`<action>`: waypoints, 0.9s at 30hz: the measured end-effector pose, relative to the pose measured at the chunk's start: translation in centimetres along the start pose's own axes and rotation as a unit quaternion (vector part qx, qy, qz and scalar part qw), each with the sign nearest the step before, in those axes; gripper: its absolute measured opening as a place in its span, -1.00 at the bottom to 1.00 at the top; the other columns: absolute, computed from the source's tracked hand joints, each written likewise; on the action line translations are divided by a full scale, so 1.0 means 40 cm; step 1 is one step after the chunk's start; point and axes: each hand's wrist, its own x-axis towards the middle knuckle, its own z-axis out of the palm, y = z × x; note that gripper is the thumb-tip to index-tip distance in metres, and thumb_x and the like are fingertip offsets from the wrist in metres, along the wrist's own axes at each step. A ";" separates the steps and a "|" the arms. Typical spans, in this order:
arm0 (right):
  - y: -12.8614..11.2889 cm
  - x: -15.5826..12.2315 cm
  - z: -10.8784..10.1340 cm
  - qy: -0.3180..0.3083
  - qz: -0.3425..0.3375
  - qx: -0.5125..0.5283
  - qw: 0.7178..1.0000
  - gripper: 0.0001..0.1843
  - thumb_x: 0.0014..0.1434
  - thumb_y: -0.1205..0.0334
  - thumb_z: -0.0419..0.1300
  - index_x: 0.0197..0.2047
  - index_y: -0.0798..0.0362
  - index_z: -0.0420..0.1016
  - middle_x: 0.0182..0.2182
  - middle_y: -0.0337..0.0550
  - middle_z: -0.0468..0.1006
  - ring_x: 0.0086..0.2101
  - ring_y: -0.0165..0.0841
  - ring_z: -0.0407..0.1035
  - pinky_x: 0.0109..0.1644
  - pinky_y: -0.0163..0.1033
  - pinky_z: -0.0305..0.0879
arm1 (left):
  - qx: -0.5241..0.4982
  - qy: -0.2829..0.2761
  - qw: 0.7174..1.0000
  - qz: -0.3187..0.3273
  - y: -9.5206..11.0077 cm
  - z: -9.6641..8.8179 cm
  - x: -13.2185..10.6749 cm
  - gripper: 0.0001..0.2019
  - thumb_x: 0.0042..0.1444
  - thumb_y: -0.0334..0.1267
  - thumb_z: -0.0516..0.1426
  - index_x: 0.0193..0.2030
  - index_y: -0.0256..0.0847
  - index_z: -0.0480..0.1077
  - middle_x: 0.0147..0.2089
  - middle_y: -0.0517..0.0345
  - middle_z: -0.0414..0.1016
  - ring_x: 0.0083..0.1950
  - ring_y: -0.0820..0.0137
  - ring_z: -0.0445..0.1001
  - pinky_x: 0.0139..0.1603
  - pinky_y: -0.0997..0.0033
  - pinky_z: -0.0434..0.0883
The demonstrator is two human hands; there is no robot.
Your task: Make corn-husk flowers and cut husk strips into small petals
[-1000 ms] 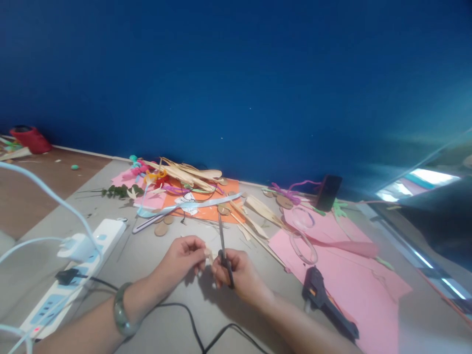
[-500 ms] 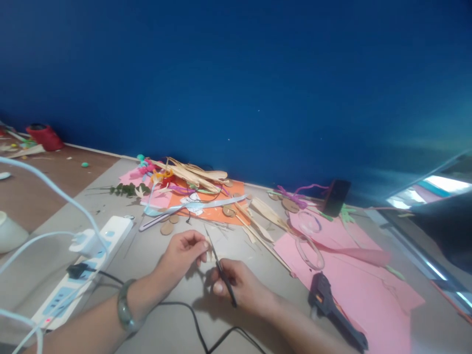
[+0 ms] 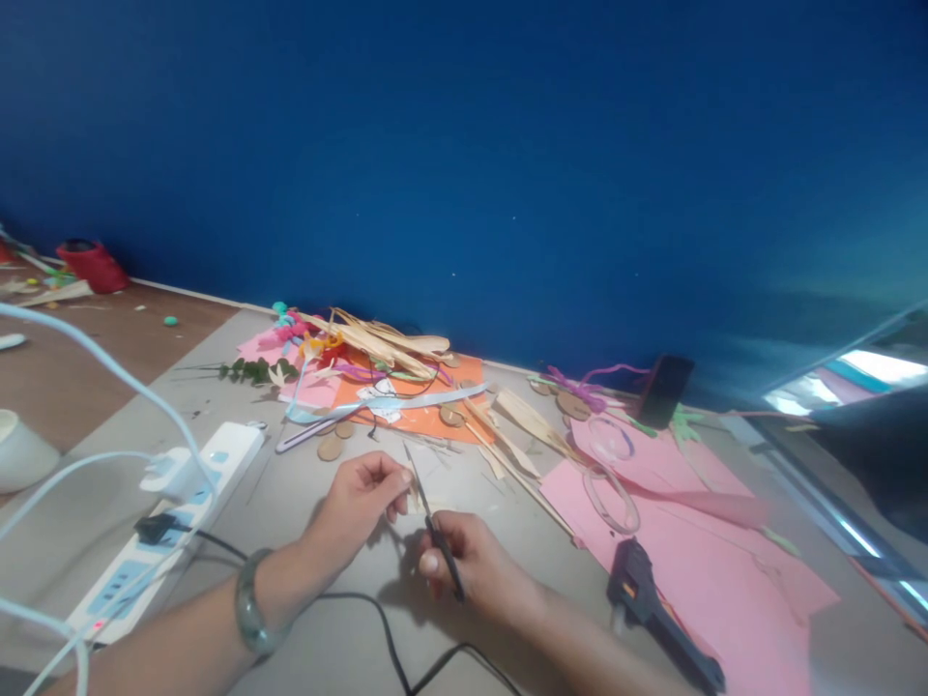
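My left hand is closed in a pinch on a small pale strip, which looks like dried husk or thin wood; its exact kind is hard to make out. Dark-handled scissors sit in my right hand, fingers wrapped round the handle. Their blades point up and away, right beside the pale strip and close to my left fingertips. Whether the blades touch the strip I cannot tell. Both hands are held over the grey table, and a green bangle circles my left wrist.
A white power strip with plugs and cables lies at left. Pink paper, a glue gun and a phone are at right. Behind my hands lie dried husks, orange paper and wooden discs, before a blue wall.
Both hands stay almost in place, with the scissors still beside the strip. The whole view has shifted very slightly.
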 end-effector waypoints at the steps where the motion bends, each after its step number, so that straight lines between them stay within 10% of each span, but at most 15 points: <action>1: 0.000 0.000 0.001 0.001 0.000 0.002 1.000 -0.43 -0.07 -0.29 0.23 -0.51 0.12 0.30 -0.63 -0.22 0.40 -0.61 -0.48 0.22 -0.58 -0.41 0.05 | -0.001 0.001 1.000 0.002 -0.002 -0.001 0.001 -0.77 -0.01 -0.18 0.21 -0.54 -0.25 0.34 -0.65 0.27 0.38 -0.63 0.57 0.26 -0.59 0.60 0.23; 27: -0.002 0.004 0.016 0.037 0.018 0.043 0.998 -0.47 -0.09 -0.22 0.28 -0.60 0.09 0.25 -0.75 -0.32 0.33 -0.70 -0.52 0.13 -0.61 -0.38 -0.03 | -0.056 -0.001 0.998 -0.012 -0.003 0.001 0.002 -0.75 0.01 -0.17 0.21 -0.56 -0.24 0.31 -0.64 0.27 0.37 -0.64 0.57 0.27 -0.65 0.61 0.21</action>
